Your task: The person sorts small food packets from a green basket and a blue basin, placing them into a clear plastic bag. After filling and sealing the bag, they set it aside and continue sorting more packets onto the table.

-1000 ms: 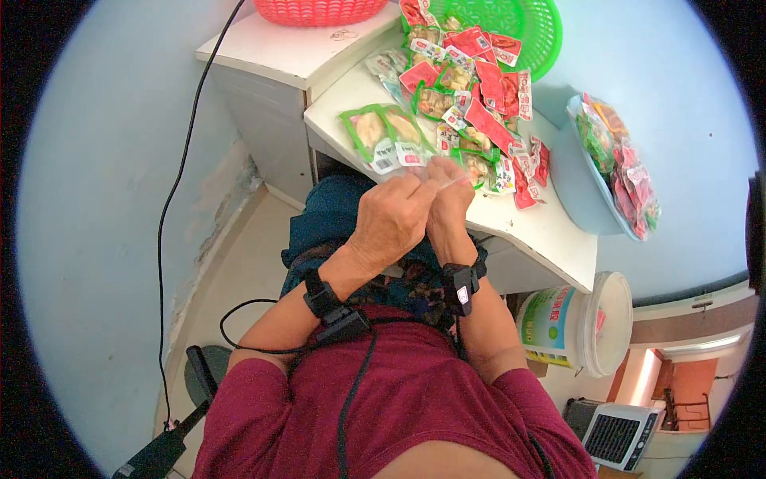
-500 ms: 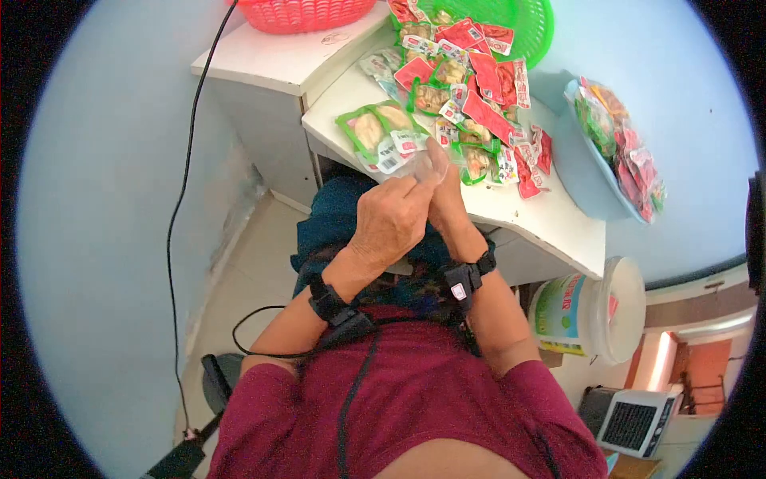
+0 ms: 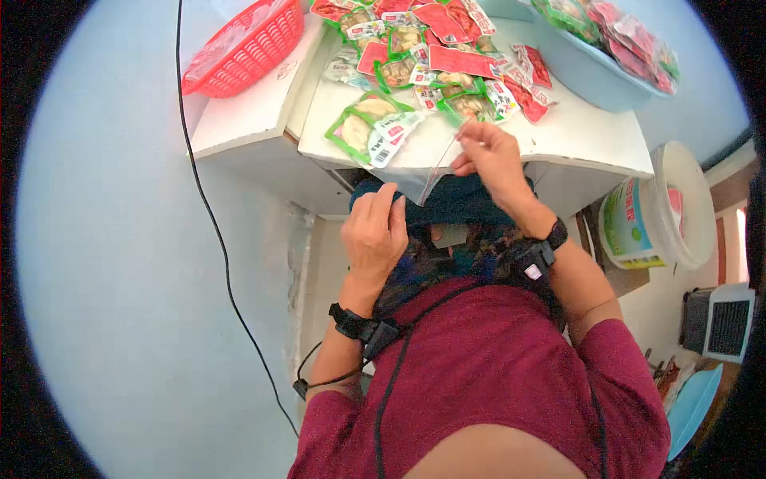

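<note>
Pinching the edge of a clear plastic bag (image 3: 412,184) between thumb and fingertips, my right hand (image 3: 493,160) works at the front of the white worktop (image 3: 570,142). The strip it grips runs slantwise from those fingers down toward my lap, and the near corner of the bag hangs past the worktop's front edge.

My left hand (image 3: 373,239) is lower, over my lap, back upward with the fingers bent and their tips close beside that hanging part of the bag. I cannot tell from here whether they grip the film or only rest near it. I see a black strap (image 3: 363,329) on the left wrist and a similar one on the right.

A pale-filled, green-edged packet (image 3: 357,128) lies flat on the worktop at the far end of the bag, white labels showing on its near side. I cannot make out exactly where the film ends around it.

Just beyond, I have a heap of red packets (image 3: 463,61) mixed with green-edged ones. To the right of the heap is a pale blue basin (image 3: 586,76), piled with more packs. On the left, a red basket (image 3: 251,60) sits tilted in my view on a white cabinet top (image 3: 231,128). A white bucket (image 3: 630,215) with a printed label is below the worktop's right end.
</note>
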Available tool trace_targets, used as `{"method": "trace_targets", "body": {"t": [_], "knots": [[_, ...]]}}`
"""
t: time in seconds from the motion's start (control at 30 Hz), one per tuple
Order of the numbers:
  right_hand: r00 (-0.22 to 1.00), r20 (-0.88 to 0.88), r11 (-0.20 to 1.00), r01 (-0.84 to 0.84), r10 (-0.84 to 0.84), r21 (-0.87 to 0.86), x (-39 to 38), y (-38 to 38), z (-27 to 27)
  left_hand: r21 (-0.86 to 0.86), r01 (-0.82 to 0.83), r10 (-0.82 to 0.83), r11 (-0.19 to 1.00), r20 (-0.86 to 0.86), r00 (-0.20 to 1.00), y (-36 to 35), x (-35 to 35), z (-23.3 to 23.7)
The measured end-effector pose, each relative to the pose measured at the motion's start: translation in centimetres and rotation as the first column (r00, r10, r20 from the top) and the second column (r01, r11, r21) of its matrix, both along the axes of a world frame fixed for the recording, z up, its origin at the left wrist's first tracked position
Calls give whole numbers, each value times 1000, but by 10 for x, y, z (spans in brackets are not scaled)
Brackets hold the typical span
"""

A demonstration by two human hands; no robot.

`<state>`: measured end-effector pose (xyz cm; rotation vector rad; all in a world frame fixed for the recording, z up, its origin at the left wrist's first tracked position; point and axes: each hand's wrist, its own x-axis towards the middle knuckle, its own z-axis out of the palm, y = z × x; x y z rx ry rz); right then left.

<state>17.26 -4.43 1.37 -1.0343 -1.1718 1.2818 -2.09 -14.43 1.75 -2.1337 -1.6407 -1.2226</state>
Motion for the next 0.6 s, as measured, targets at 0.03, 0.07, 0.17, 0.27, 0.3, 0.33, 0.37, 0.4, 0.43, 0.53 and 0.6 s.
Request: {"method": "trace_targets", "body": {"t": [0.03, 0.07, 0.17, 0.27, 0.3, 0.33, 0.37, 0.4, 0.43, 0.53, 0.6], "knots": [[997, 55, 998, 46, -48, 36, 8, 1, 3, 1, -19, 19, 1000, -38, 999, -3, -2, -2], [983, 154, 994, 89, -99, 67, 16, 3, 8, 8, -20, 21, 1000, -86, 996, -5, -3, -5], [873, 407, 939, 144, -270, 313, 36, 17, 4, 41, -34, 43, 999, -250, 967, -7, -4, -7], [727, 520, 736, -30, -447, 676, 45, 21, 8, 66, -36, 58, 997, -386, 921, -4, -3, -7], [679, 551, 685, -98, -485, 722, 45, 23, 7, 61, -19, 41, 998, -389, 920, -1, -3, -11], [627, 577, 629, -171, -524, 758, 44, 26, 6, 58, -4, 26, 998, -391, 920, 1, -2, -15], [572, 594, 571, -249, -566, 782, 43, 28, 5, 55, 8, 14, 998, -386, 922, 5, -1, -20], [564, 612, 564, -285, -555, 775, 42, 29, 4, 55, 21, 2, 998, -381, 925, 10, 0, -25], [555, 629, 557, -321, -545, 766, 41, 31, 1, 55, 33, -10, 998, -375, 927, 15, 2, -27], [556, 616, 494, -374, -559, 785, 37, 35, 1, 113, 36, 9, 993, -378, 926, 25, 12, -26], [562, 607, 470, -386, -562, 794, 36, 38, 1, 94, 45, -7, 995, -375, 927, 29, 13, -27]]}}
